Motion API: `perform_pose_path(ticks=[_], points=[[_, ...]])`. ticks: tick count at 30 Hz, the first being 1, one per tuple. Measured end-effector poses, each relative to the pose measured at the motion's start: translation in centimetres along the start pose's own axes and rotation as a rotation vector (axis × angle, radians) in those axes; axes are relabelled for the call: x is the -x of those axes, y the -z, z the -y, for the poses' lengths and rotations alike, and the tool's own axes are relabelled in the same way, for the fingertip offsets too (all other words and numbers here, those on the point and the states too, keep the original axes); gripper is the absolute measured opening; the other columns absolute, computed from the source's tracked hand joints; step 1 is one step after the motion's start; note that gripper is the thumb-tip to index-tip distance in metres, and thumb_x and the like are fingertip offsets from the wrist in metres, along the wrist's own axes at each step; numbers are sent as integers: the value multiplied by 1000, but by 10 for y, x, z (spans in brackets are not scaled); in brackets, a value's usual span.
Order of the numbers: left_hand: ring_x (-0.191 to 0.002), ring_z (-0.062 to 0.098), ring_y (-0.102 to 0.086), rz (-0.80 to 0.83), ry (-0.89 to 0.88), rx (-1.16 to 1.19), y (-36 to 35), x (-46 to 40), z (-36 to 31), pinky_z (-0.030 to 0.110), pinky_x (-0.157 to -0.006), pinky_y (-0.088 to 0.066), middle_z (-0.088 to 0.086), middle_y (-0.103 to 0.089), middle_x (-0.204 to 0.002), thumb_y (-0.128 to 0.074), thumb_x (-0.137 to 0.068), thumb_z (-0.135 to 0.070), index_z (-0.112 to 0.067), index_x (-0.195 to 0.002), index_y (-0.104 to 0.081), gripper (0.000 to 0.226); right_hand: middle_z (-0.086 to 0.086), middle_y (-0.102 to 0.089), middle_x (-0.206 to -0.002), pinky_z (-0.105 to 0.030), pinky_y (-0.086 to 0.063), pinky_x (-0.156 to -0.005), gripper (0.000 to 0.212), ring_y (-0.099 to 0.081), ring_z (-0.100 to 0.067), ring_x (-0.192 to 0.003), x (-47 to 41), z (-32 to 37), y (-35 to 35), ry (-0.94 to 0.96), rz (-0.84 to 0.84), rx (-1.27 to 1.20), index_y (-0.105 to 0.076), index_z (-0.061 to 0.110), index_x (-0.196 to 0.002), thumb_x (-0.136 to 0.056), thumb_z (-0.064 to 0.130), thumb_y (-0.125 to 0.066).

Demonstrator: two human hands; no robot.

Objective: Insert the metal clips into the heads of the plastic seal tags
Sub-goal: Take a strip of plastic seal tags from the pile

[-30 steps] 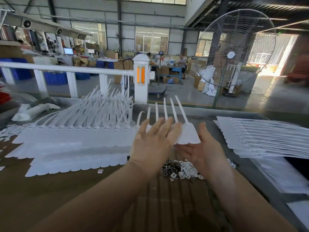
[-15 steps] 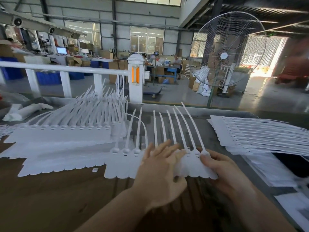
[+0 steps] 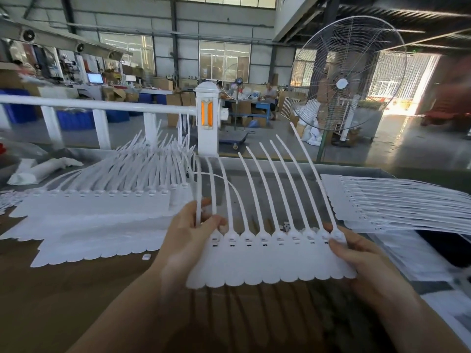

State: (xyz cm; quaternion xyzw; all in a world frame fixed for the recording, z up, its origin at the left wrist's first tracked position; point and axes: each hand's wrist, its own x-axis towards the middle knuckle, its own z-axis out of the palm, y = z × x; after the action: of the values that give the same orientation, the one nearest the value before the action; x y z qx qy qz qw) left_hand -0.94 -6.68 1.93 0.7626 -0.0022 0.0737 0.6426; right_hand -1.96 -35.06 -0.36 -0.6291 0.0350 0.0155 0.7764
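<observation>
held strip: a joined row of white seal tags [image 3: 270, 261] is lifted above the brown table [image 3: 76, 289], heads in a line, tails fanning up and away.
left hand: the left hand [image 3: 188, 240] is closed around the strip's left end, fingers curled over two tails, thumb toward the first head.
right hand: the right hand [image 3: 367, 261] pinches the strip's right end, thumb on top just beside the last head, fingers underneath.
metal clips: a few small dark pieces [image 3: 285, 227] show between the tails behind the strip; the strip hides most of that spot, and i cannot tell their number.
left side: a big stack of tag strips [image 3: 107, 212] lies flat on the table, its near edge just beside the left hand, tails sticking up.
right side: a second stack [image 3: 397, 200] lies near the right hand, tails pointing right.
loose bit: one small white piece [image 3: 146, 256] sits on the table near the left stack's scalloped edge.
far edge: a white railing [image 3: 102, 105] and post [image 3: 207, 118] stand behind the table; a large standing fan [image 3: 349, 80] is beyond, to the right.
open room: bare tabletop lies below the strip and toward the near left.
</observation>
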Motion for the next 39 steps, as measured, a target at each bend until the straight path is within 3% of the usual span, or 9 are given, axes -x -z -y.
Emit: perform_pose_path(ticks=[6,9,13,17,19,23,28,34,39], points=[[-87,2,-64,91,-82,-45,-16,-5,0,25,-89,-43,-8,-72,-86,-57,-92,-25,-37,-111,-50,24,-10,-72,-103,-35,-56,-65,28,-70,-29,-89,6,-4,15,-24,-112,11,-71,17,-104,-83,3,-59],[-88,15,-65,95,46,-40,-19,-7,15,37,-89,-50,1,-70,-92,-61,-89,-24,-26,-113,-54,25,-6,-73,-99,-33,-56,-63,26,-71,-27,-86,8,-7,17,-46,-134,121,-68,20,-105,-86,4,-59],[-76,16,-67,110,105,-131,-14,-10,36,25,-64,-52,5,-70,-86,-67,-85,-14,-17,-113,-56,30,-5,-74,-86,-25,-55,-54,23,-72,-22,-76,12,-12,11,-44,-160,301,-65,17,-102,-88,0,-58],[-67,3,-62,62,15,-328,-12,-14,51,18,-60,-46,-10,-65,-75,-68,-84,-14,-29,-101,-44,33,-4,-73,-84,-34,-58,-69,22,-70,-23,-77,14,-20,4,-20,-204,514,-65,8,-108,-87,1,-60],[-68,-3,-56,36,-29,-431,-13,-15,58,10,-57,-39,-20,-57,-77,-67,-85,-17,-29,-106,-42,35,4,-67,-95,-29,-51,-79,33,-64,-14,-87,14,-23,2,33,-279,697,-61,7,-118,-85,7,-63],[-79,6,-57,23,-72,-567,-15,-16,68,18,-69,-44,-13,-59,-92,-62,-88,-24,-18,-126,-49,41,-9,-59,-122,-36,-43,-96,44,-55,-22,-110,15,-28,0,57,-334,1032,-57,8,-125,-84,23,-65],[-106,22,-53,-19,-61,-721,-19,-18,76,40,-97,-42,5,-55,-116,-55,-91,-36,-20,-141,-39,55,-8,-62,-113,-27,-42,-83,38,-56,-21,-101,18,-34,1,57,-381,1169,-63,10,-114,-82,29,-67],[-115,25,-49,-33,-17,-769,-25,-22,76,43,-97,-33,3,-53,-121,-52,-91,-39,-22,-139,-40,52,-11,-65,-107,-32,-46,-83,32,-58,-25,-98,18,-34,-3,81,-423,1272,-66,5,-107,-84,27,-64],[-119,22,-47,-61,14,-727,-30,-26,72,43,-101,-29,-1,-52,-131,-58,-84,-37,-23,-139,-38,60,-5,-54,-118,-35,-39,-95,32,-46,-23,-115,16,-32,-16,109,-526,1553,-60,19,-114,-88,37,-57]])
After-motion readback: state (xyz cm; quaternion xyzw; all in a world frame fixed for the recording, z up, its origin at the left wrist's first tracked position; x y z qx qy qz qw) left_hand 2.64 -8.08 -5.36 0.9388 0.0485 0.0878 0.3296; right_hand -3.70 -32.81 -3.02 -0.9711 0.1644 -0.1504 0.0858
